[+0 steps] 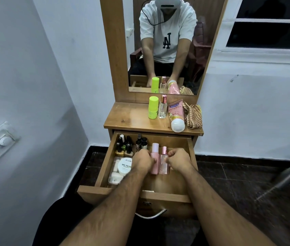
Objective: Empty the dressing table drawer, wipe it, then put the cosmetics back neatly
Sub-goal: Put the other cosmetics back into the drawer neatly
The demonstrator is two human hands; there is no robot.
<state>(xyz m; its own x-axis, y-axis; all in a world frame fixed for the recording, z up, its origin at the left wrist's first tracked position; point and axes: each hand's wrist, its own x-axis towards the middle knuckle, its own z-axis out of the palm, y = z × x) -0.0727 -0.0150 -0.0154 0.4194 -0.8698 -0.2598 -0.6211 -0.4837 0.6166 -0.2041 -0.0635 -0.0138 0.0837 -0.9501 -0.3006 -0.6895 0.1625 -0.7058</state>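
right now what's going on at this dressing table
A person is working in the open drawer. The left hand grips a pink bottle and the right hand grips a clear pink bottle, side by side. Nail polish bottles and a nail polish remover tub sit at the drawer's left. A green bottle, perfume bottle, pink tube and checked cloth are on top.

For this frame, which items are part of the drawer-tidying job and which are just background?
Job: open wooden drawer; two pink bottles held by left hand and right hand; dark nail polish bottles; white nail polish remover tub; checked cloth; lime-green stick; pink tube.
Background: mirror; wall switch panel; window.
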